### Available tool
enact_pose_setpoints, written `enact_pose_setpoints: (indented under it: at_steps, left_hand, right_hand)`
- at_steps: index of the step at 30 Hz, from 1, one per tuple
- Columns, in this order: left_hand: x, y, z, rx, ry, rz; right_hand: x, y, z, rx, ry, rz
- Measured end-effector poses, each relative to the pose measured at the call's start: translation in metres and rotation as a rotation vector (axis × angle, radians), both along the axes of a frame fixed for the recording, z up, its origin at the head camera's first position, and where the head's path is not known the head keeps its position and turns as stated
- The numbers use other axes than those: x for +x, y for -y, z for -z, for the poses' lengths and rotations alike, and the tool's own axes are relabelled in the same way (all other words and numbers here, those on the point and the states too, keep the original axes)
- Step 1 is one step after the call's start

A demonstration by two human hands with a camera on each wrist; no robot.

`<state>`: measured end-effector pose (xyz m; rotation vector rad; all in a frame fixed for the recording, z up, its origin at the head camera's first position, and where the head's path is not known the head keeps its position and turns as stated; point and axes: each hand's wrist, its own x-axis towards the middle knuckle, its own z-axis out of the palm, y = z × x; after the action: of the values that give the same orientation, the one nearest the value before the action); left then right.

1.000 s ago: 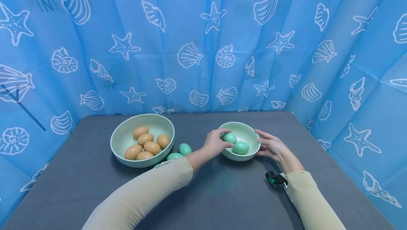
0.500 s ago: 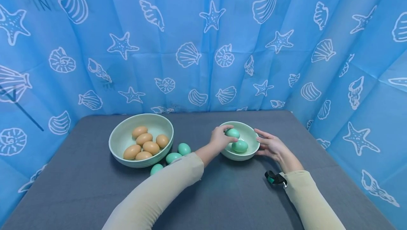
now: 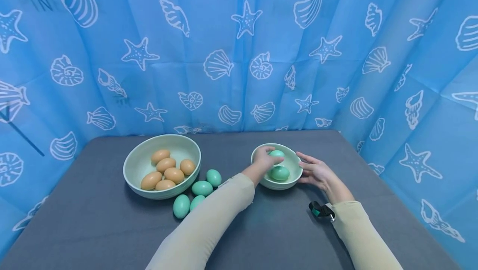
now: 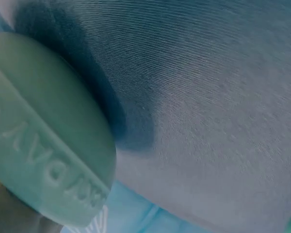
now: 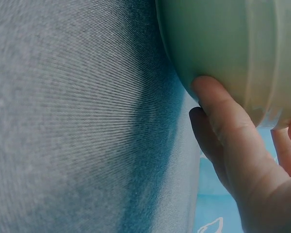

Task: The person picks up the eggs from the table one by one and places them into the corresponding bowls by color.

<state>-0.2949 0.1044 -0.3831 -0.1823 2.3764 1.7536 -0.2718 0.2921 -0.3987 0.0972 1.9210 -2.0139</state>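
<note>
My left hand [image 3: 264,160] reaches into the small pale green bowl [image 3: 277,185] in the head view. Its fingers and thumb pinch a green egg [image 3: 277,154]. Below that egg a second green egg [image 3: 279,173] lies in the same bowl. From the other side, my right hand [image 3: 319,173] touches the bowl with spread, fairly straight fingers. In the right wrist view a digit [image 5: 223,109] rests against the bowl's outer wall [image 5: 213,43]. The left wrist view shows the bowl's wall with raised letters [image 4: 53,170]; the pinched egg is hidden there.
A larger pale green bowl [image 3: 134,158] with several brown eggs [image 3: 165,164] stands at the left. Beside it lie several green eggs [image 3: 202,188], one partly behind the left sleeve [image 3: 220,216]. A black strap [image 3: 317,209] hangs by the right cuff. A blue curtain [image 3: 224,33] closes the back.
My left hand has shifted right within the small bowl, carrying the green egg towards its middle. The left sleeve moved right, uncovering more green eggs on the table. My right hand stays at the bowl.
</note>
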Motion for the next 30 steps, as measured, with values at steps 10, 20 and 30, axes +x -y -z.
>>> enact_pose_setpoints:
  at_steps: [10,20,30]
  left_hand:
    - [-0.003,-0.008,0.004,-0.174,0.023,0.016]
    - [0.000,-0.011,0.006,-0.261,0.060,0.051]
    - [0.002,-0.015,0.005,-0.420,0.050,0.109]
  right_hand:
    - [0.000,0.000,-0.001,0.007,-0.007,0.006]
    - [0.002,0.002,-0.002,-0.004,0.010,0.026]
    - [0.003,0.001,-0.001,-0.022,0.014,0.027]
